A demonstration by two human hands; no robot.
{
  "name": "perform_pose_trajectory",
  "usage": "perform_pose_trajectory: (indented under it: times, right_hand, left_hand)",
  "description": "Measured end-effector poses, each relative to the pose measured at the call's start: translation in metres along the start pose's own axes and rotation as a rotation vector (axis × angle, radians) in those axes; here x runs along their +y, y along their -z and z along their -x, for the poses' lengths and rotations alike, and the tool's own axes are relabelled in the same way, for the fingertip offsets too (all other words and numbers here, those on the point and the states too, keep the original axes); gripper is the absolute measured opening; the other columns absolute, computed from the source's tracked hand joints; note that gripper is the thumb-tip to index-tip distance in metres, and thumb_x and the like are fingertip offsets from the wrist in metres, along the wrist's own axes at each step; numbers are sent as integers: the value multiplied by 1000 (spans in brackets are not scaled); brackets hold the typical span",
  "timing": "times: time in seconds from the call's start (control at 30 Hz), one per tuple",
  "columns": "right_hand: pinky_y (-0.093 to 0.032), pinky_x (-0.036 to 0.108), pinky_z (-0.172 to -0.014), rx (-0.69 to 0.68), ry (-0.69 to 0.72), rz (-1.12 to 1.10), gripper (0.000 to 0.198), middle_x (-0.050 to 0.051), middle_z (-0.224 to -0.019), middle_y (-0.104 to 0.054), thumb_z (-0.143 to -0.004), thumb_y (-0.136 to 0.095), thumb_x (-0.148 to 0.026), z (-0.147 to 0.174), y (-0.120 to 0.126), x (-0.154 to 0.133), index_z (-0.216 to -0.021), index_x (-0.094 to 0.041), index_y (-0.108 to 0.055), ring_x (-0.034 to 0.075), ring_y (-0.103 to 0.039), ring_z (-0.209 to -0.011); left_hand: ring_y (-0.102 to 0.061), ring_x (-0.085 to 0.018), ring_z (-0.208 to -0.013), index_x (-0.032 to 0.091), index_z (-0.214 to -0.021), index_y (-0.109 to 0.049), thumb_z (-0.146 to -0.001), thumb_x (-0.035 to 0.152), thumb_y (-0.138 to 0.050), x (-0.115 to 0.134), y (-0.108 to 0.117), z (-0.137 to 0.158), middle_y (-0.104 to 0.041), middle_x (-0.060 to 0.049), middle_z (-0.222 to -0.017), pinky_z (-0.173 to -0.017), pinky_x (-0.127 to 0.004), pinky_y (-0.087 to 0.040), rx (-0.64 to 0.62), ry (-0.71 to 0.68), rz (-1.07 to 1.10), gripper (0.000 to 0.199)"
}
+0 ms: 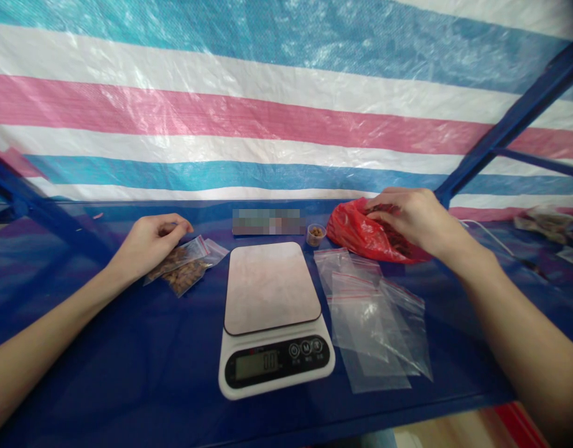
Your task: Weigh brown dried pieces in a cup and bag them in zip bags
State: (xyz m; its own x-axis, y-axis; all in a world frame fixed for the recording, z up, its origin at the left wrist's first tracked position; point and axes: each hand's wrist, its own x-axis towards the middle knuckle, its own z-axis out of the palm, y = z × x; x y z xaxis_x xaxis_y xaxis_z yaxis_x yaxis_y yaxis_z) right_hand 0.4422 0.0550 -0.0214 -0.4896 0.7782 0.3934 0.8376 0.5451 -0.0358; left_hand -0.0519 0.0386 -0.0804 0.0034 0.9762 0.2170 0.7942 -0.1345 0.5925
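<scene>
Fingers [177,227] of my left hand [149,242] are curled in close, and the tips press down on the top of two small filled bags [186,267] — little clear zip bags with brown bits inside. I can see the bags lie flat on the blue table [127,348], one partly over the other, and they stick out to the right of my hand. I cannot tell if the fingers pinch the bags or only rest on them. Next comes the white scale [272,317], right in the middle, with a flat pale plate on top and a small screen on the front. Nothing sits on the plate. Just behind its far right corner stands a tiny cup [316,234] with brown bits in it. To the right of the scale I see a loose pile of empty zip bags [374,317], see-through with red lines at the top, lying over each other. Behind them is the red bag [361,233], crumpled on the table. My right hand [412,218] is on its open top — the fingers bend down into the red plastic, and their tips are partly hidden there, so I cannot tell what they hold.
</scene>
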Motion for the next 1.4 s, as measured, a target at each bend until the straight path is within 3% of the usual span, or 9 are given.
perform_pose_trajectory:
  times: [0.3, 0.47, 0.57, 0.67, 0.77, 0.93, 1.23, 1.4]
  right_hand:
    - [-54, 38, -80, 70, -128, -86, 17, 15, -93, -83, -92, -65, -20, 5, 17, 9, -92, -16, -82, 28, -76, -83]
    - [-55, 38, -81, 216, -187, -289, 15, 13, -95, -83, -90, -76, -30, -1, 12, -10, -92, -16, -82, 27, -76, -85]
    - [-56, 35, -78, 203, -126, -438, 14, 9, -94, -82, -91, -78, -32, -10, -6, -36, -95, -19, -82, 24, -74, -82]
    - [-55, 34, -81, 107, 34, -418, 11, 7, -97, -82, -97, -73, -25, -19, -27, -59, -95, -21, -83, 23, -74, -85]
    - [-55, 34, -84, 35, 106, -427, 16, 6, -98, -82, -101, -68, -21, -24, -38, -70, -96, -22, -83, 23, -75, -88]
    - [-55, 33, -83, -11, 112, -444, 19, 7, -101, -82, -101, -67, -16, -24, -40, -71, -103, -22, -85, 22, -75, -90]
    - [-59, 37, -92, 45, 103, -457, 28, 8, -117, -81, -97, -73, -16, -25, -48, -69, -122, -24, -81, 25, -77, -100]
    - [-59, 36, -92, -9, 155, -462, 31, 7, -116, -83, -103, -63, -14, -19, -47, -69, -126, -25, -80, 24, -77, -104]
  left_hand:
    - [-63, -20, -66, 17, -86, -75, -85, 50, -52, -4, 0, -3, -76, -3, -74, -62, -26, -45, -23, -13, -26, 41]
    - [-69, -22, -77, 16, -86, -75, -86, 51, -52, -7, -1, -4, -79, -6, -84, -70, -27, -49, -33, -38, 4, 41]
    - [-67, -21, -73, 16, -86, -75, -86, 52, -52, -6, -1, -4, -77, -5, -81, -67, -27, -47, -35, -31, 5, 43]
    - [-66, -21, -71, 16, -84, -75, -85, 53, -52, -5, -1, -3, -77, -5, -79, -66, -27, -47, -31, -26, 0, 43]
    - [-67, -22, -74, 18, -85, -75, -86, 53, -52, -6, -1, -3, -78, -4, -80, -69, -28, -48, -32, -33, -6, 42]
    - [-68, -22, -76, 18, -84, -75, -86, 55, -53, -6, -1, -4, -79, -5, -83, -71, -28, -51, -45, -40, 1, 42]
    - [-69, -24, -74, 20, -82, -75, -80, 58, -54, -5, -2, -6, -80, -6, -81, -71, -29, -51, -29, -7, -3, 44]
    - [-70, -23, -77, 19, -83, -75, -83, 54, -54, -7, -3, -6, -80, -6, -84, -72, -29, -51, -39, -27, 2, 41]
